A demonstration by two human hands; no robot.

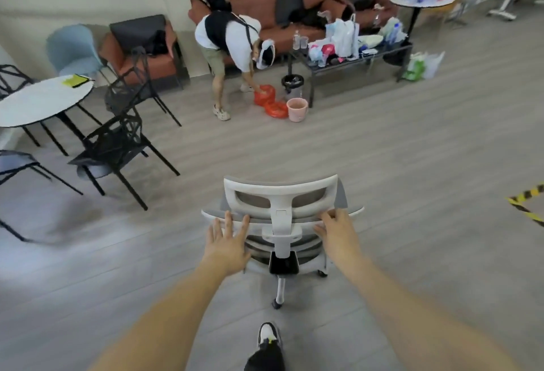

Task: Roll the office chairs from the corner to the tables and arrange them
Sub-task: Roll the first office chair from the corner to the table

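A white-framed office chair [281,194] with grey mesh stands on the wooden floor right in front of me, its back toward me and its wheeled base below. My left hand [226,241] lies with straight, spread fingers against the left part of the backrest's top edge. My right hand [338,231] has its fingers curled over the right part of that edge. A round white table [35,103] stands at the left, with black chairs [117,141] around it.
A person [226,44] bends over red bags [269,101] and a pink bucket [297,109] ahead. Behind stand an orange sofa [265,8] and a cluttered low table [353,60]. Yellow-black floor tape [527,203] marks the right. Open floor lies ahead of the chair.
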